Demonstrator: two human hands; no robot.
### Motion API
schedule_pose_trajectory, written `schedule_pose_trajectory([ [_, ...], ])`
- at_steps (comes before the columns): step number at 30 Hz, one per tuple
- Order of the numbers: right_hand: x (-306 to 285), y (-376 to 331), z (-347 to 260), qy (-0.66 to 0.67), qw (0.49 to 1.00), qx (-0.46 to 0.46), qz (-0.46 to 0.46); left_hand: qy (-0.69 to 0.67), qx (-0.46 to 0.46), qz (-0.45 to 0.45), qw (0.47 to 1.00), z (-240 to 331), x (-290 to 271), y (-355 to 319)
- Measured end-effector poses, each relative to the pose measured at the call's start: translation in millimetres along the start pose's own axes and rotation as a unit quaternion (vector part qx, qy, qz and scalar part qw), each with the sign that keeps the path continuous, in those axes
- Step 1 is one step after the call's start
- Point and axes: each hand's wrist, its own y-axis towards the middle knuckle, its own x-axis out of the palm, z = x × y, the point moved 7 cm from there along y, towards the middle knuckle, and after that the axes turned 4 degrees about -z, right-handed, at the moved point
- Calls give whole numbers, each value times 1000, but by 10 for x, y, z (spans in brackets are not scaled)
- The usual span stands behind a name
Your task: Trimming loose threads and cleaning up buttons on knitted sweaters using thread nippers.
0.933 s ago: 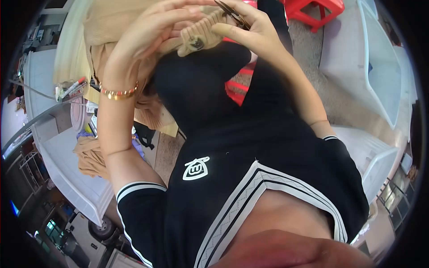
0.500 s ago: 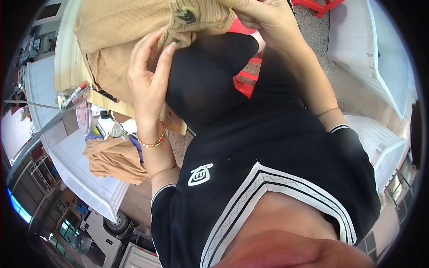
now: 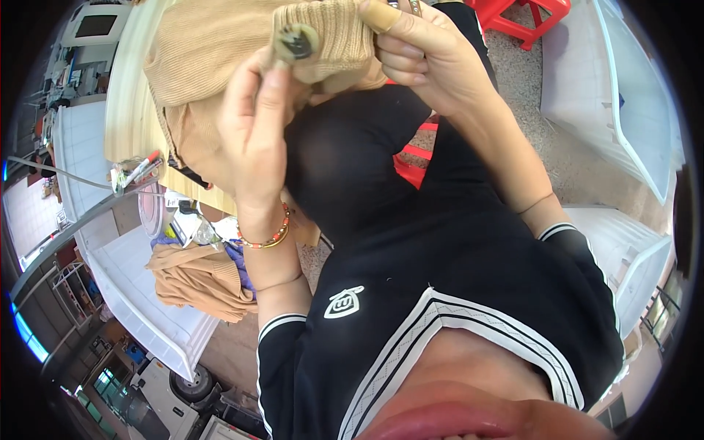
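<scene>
A tan knitted cardigan [image 3: 220, 44] lies over the wooden table's edge and reaches toward my lap. My left hand [image 3: 257, 132] is closed on its ribbed band, thumb and fingers pinching just below a large, blurred greenish-brown button [image 3: 297, 42]. Beside the band's right end is my right hand [image 3: 433, 51], its fingers curled and its thumb under a tan cover [image 3: 381, 15]. A narrow brown piece [image 3: 416, 7] shows above those fingers, cut off by the picture's upper edge; its kind is unclear. Whether the right fingers also grip the band is hidden.
The pale wooden table [image 3: 128, 110] has a clear container of pens [image 3: 136, 172] at its near corner. At left, a white bin [image 3: 139, 293] carries another tan knit garment [image 3: 198, 282]. Red stools [image 3: 524, 22] and white bins [image 3: 587, 88] stand at right.
The ribbed band with its button has come lower and more fully into view, held up by my left hand. My right hand has moved down and left, its fingers now curled beside the band.
</scene>
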Motion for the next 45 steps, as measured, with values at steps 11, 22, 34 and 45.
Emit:
schedule_pose_trajectory([
  [11,-291,57,246,-76,997,-1,-27,-148,-67,-28,986,191,-150,187],
  [22,-790,-189,155,52,999,2,13,153,13,103,983,308,-482,-336],
  [34,-790,-141,315,301,870,-104,-376,243,-41,79,966,-296,-302,-524],
  [45,-746,-368,288,152,960,-40,-233,85,-130,82,984,175,-530,-663],
])
